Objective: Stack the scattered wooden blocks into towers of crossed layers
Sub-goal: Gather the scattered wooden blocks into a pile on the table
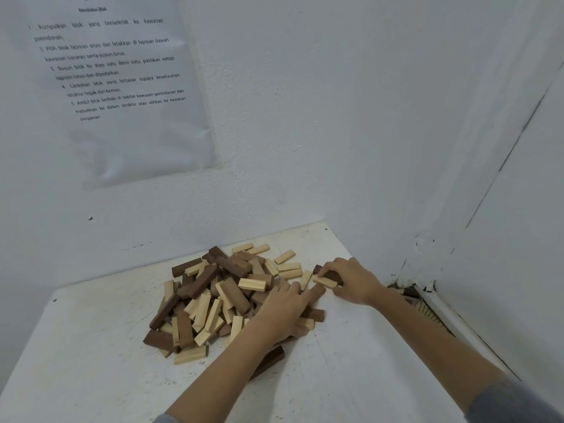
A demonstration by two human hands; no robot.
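Plainly, the heap of pale and dark rectangular wooden blocks (pixel 213 300) lies on the white tabletop (pixel 91 361). They are probably light, stiff and smooth, and best pinched by the long sides. At the heap's right, the right hand (pixel 351 279) curls its fingers round a dark brown block (pixel 331 274). The left hand (pixel 287 303) rests there with fingers fairly straight, hiding the blocks beneath its palm.

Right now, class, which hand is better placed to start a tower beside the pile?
Probably right: the right hand grips a dark block beside the pile; the left hand rests on it.
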